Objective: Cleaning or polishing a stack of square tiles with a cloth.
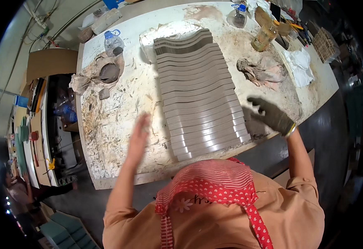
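A long row of overlapping wavy grey strips [200, 97] runs down the middle of the white, stained table [106, 153], the near ones glossy. My left hand [140, 135], bare and slightly blurred, is left of the row with its fingers stretched out, apart from the strips. On the other side, my right hand [272, 116] wears a dark glove and hovers near the strips' right edge, fingers apart. Neither hand holds anything that I can see. Beyond the right hand lies a crumpled, dirty cloth [264, 71].
At the left, a round dark dish [109, 73] rests on a rag beside a clear plastic jug [114, 42]. A yellowish bottle [265, 36], white crumpled paper [299, 66] and a blue-topped jug [239, 16] stand far right. Another person [24, 191] is at the far left.
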A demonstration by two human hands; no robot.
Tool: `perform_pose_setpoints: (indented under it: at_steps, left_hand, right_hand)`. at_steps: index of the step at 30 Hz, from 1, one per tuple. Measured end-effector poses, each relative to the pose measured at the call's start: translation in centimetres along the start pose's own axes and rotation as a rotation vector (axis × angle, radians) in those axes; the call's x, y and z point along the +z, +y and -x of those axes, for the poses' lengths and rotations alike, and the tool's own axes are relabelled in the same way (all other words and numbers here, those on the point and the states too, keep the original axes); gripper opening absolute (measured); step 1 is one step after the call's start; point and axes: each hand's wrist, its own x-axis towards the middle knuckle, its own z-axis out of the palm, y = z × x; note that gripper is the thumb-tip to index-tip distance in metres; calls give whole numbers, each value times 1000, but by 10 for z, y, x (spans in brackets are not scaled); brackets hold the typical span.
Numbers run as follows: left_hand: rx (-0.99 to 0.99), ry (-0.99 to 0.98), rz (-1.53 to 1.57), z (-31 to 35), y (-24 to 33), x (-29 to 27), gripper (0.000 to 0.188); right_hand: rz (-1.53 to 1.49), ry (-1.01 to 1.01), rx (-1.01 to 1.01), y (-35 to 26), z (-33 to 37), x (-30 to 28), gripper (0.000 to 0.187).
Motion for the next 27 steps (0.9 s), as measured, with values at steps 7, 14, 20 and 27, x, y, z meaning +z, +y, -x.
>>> perform_pose_setpoints:
  at_steps: [7,14,20,27]
  left_hand:
    - [389,342,328,-172,70,1,65]
    - [358,269,166,-266,67,-6,79]
    - [204,87,460,-264,117,12,89]
    - [250,94,497,-278,113,18,81]
  right_hand:
    - [-750,326,-167,-46,-168,-21,62]
    - [-905,255,-153,-44,-291,-7,78]
    - [-984,176,-188,-47,-351,-10,94]
    - [-1090,209,-181,-46,-363,-6,91]
